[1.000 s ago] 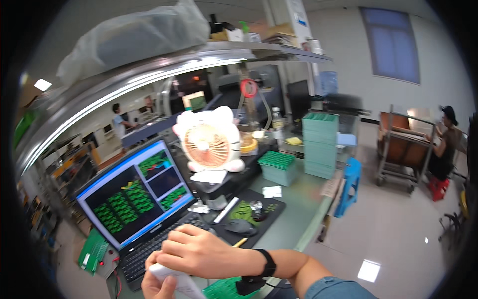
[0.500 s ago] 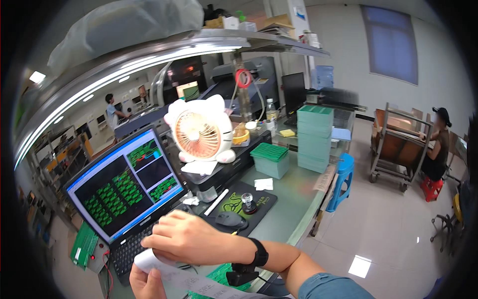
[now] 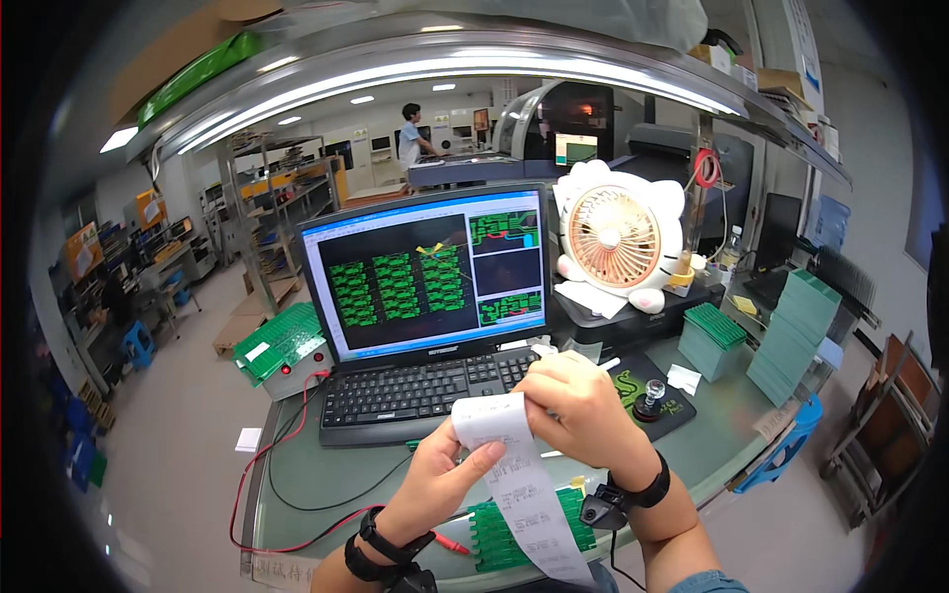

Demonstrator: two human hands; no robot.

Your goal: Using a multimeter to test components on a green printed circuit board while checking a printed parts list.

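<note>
The long white paper strip [image 3: 527, 499] runs down and a bit right, low in the middle of the frame. The left hand [image 3: 438, 477] pinches its top; the right hand [image 3: 583, 410] meets its top-right edge, but I cannot tell if its grip is closed.

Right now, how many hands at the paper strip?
2: left hand, thumb on the printed face of the paper strip; right hand, at its upper right edge, fingertips partly hidden.
</note>
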